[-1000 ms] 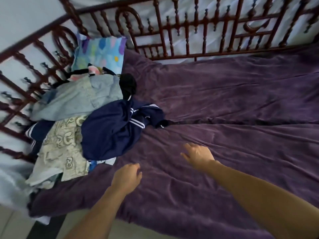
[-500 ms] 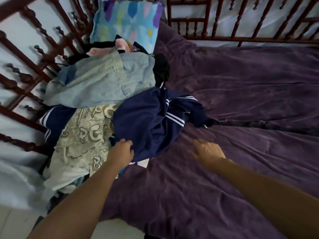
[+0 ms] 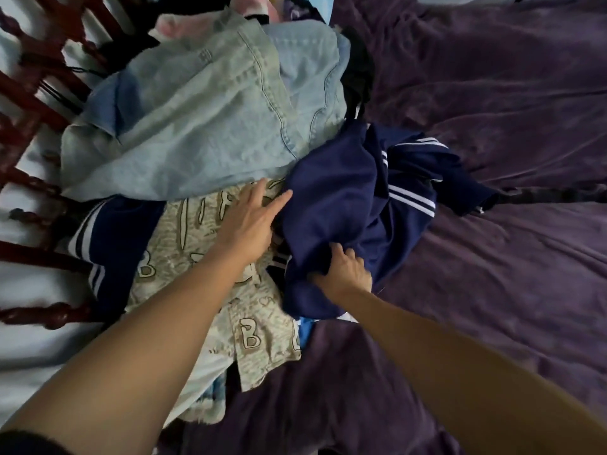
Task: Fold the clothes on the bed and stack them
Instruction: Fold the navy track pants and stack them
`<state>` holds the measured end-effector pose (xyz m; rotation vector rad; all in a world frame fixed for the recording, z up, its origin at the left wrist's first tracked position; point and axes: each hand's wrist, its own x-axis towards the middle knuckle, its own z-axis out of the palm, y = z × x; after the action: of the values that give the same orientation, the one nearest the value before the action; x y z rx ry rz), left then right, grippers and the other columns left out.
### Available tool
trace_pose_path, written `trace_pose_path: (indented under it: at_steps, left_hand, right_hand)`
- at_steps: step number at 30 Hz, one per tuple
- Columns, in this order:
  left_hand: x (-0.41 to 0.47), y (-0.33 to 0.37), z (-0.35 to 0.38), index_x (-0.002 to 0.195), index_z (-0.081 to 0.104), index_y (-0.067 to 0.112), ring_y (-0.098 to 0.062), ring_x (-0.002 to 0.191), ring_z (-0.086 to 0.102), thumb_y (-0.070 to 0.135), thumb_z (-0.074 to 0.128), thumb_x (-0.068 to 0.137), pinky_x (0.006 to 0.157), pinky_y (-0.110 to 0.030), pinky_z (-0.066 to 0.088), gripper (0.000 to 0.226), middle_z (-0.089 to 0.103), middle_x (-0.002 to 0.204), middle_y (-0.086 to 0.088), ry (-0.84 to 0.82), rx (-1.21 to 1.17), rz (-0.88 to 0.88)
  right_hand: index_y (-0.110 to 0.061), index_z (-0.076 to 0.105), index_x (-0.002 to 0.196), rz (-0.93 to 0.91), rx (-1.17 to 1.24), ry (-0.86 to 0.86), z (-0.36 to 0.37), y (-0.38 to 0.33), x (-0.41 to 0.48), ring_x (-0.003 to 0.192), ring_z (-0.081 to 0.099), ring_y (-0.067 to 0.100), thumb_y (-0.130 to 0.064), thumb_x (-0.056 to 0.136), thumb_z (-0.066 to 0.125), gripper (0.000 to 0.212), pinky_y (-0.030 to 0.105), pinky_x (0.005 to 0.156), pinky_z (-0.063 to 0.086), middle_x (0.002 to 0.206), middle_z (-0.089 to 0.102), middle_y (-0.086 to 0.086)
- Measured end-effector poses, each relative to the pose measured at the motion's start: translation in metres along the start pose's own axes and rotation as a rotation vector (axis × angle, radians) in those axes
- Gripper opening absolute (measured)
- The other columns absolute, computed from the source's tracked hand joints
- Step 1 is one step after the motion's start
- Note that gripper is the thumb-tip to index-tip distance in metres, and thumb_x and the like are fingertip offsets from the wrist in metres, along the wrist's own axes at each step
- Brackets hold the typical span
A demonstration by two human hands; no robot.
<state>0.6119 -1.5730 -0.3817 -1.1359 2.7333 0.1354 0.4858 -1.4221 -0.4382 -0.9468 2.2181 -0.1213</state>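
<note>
Left hand (image 3: 251, 221): I see it flat on the beige letter-print garment (image 3: 210, 257), fingers (image 3: 262, 195) spread apart, tips at the navy garment's edge, gripping nothing.
Right hand (image 3: 345, 272): fingers (image 3: 335, 249) bunched shut on a fold of the navy striped garment (image 3: 345, 205) near its lower edge.
Clothes pile: sits at the bed's left side, against the dark red wooden rail (image 3: 29, 103). Light denim piece (image 3: 203, 110) on top at back, navy one to its right, beige one in front.
Open room: purple bedspread (image 3: 509, 274) is bare to the right & front of the pile, wrinkled.
Edges: rail hems the pile on the left; white fabric (image 3: 29, 330) beyond it.
Hidden: black item (image 3: 359, 70) & pink bit (image 3: 170, 27) mostly buried behind the denim, can't ID them. 2nd navy striped piece (image 3: 108, 244) half under the beige one. Top of pile cut off by frame. Blue scrap (image 3: 307, 330) under the navy, can't tell what.
</note>
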Motion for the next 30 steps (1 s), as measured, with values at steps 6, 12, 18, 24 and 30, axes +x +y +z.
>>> trace_pose_path:
  at_steps: [6,12,18,24,30]
  left_hand:
    - [0.023,0.020,-0.009,0.105,0.066,0.017,-0.026,0.128,0.041,0.020,0.049,0.095,0.105,-0.044,0.031,0.020,0.051,0.137,-0.004,-0.022,-0.141,0.104]
    - [0.025,0.124,-0.059,0.100,0.055,0.009,-0.036,0.090,0.058,0.021,0.042,0.097,0.074,-0.041,0.043,0.017,0.064,0.096,-0.017,-0.037,-0.444,0.180]
    - [0.018,0.258,-0.121,0.101,0.054,0.008,-0.035,0.092,0.057,0.019,0.040,0.099,0.076,-0.042,0.043,0.017,0.065,0.098,-0.017,-0.065,-0.556,0.311]
    - [-0.032,0.388,-0.158,0.076,0.052,0.018,-0.021,0.066,0.050,0.024,0.052,0.094,0.066,-0.036,0.041,0.019,0.050,0.061,0.007,-0.100,-0.618,0.401]
    - [-0.085,0.531,-0.149,0.075,0.057,0.016,-0.018,0.066,0.051,0.025,0.060,0.091,0.063,-0.029,0.038,0.018,0.053,0.061,0.010,-0.148,-0.675,0.476]
  right_hand:
    - [-0.013,0.077,0.087,0.198,0.574,0.235,-0.055,0.060,0.006,0.088,0.065,0.019,-0.017,0.083,0.067,0.012,0.021,0.070,0.046,0.092,0.073,0.005]
    - [-0.003,0.068,0.096,0.350,0.937,0.576,-0.144,0.152,-0.042,0.081,0.053,0.016,0.001,0.091,0.048,0.021,0.019,0.065,0.040,0.087,0.060,0.005]
    - [-0.011,0.061,0.096,0.313,0.855,0.776,-0.215,0.250,-0.125,0.086,0.053,0.019,-0.006,0.090,0.042,0.020,0.026,0.074,0.038,0.089,0.060,0.003]
    - [-0.024,0.061,0.087,0.146,0.572,0.757,-0.259,0.375,-0.235,0.083,0.058,0.015,-0.040,0.088,0.060,0.016,0.028,0.073,0.040,0.084,0.065,-0.006]
    - [-0.017,0.046,0.056,0.181,0.170,0.656,-0.274,0.502,-0.319,0.058,0.053,0.019,-0.075,0.070,0.058,0.061,0.034,0.054,0.038,0.053,0.051,-0.007]
